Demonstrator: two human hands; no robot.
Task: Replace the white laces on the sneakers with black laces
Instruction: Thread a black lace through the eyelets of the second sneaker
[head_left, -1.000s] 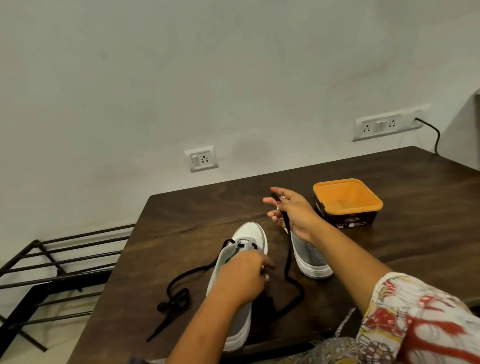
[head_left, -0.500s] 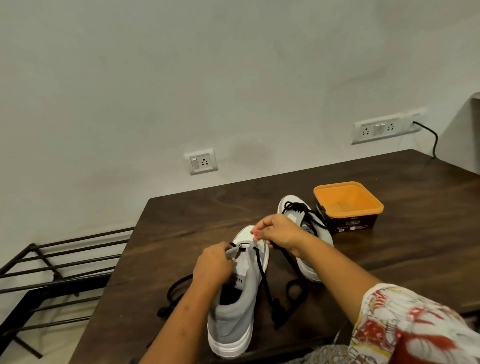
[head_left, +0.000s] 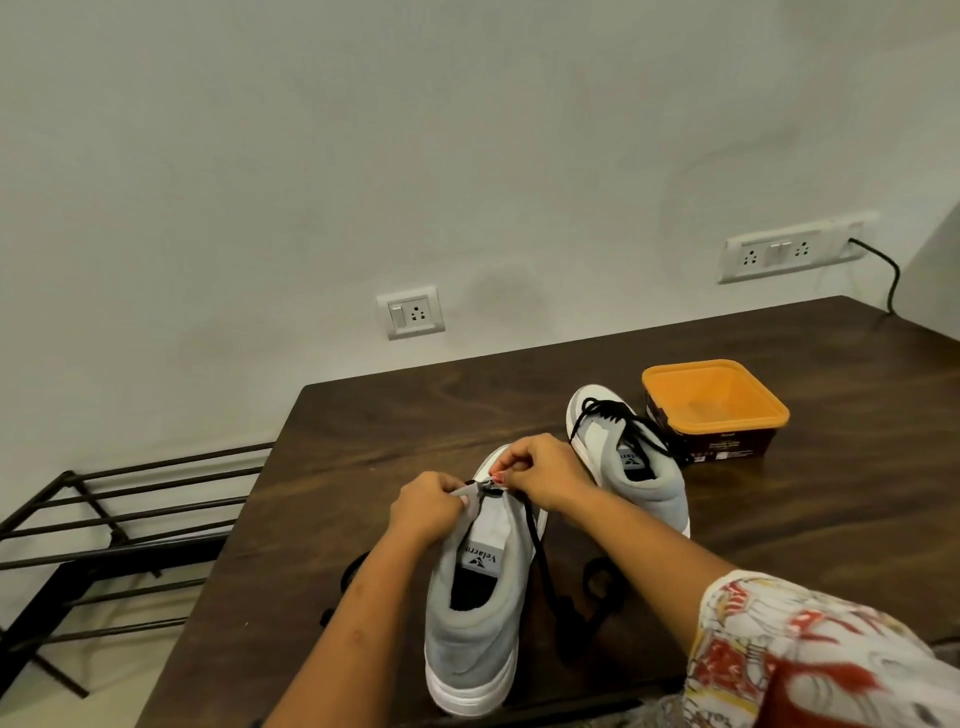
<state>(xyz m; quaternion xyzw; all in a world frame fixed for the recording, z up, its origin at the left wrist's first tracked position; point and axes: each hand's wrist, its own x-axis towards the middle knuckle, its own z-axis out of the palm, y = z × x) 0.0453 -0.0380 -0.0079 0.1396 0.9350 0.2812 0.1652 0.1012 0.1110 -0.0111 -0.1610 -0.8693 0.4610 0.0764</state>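
Grey near sneaker (head_left: 467, 639): left hand (head_left: 426, 506) sits closer to right hand (head_left: 545, 470) than before, fingers pinching its edge; right fingers seemingly pinch black lace (head_left: 532, 525).

A room in a home, dark wooden table (head_left: 831, 519), plain wall with plug sockets (head_left: 410, 313), black metal shoe rack (head_left: 104, 530)

The right hand's (head_left: 545, 473) fingers (head_left: 511, 466) hide the black lace's (head_left: 535, 540) tip.
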